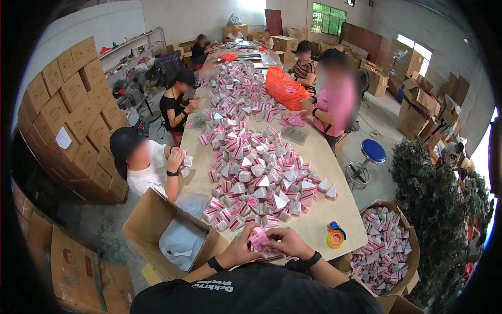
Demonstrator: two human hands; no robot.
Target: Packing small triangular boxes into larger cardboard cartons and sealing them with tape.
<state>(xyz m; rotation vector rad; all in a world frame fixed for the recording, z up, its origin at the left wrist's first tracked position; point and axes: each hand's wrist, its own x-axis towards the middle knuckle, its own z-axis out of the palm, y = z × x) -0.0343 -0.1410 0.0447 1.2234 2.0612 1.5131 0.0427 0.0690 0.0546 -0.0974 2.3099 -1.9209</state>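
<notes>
At the near edge of the long table, my left hand (238,251) and my right hand (291,244) are closed on a small pink printed piece (258,239), flat-looking and partly covered by my fingers. Its exact kind does not show. Some thin pink and white material lies just below it, mostly hidden by my hands. Directly beyond my fingers spreads a big heap of wedge-shaped pink-and-white striped pieces (261,183), like small cake slices, many with a clear shiny cover.
An open carton (157,222) with a pale bag stands at my left; another carton (413,251) full of wedges is at right. A tape roll (334,238) lies on the table (334,199). Co-workers (157,167) sit along both sides. A blue stool (372,152) stands right.
</notes>
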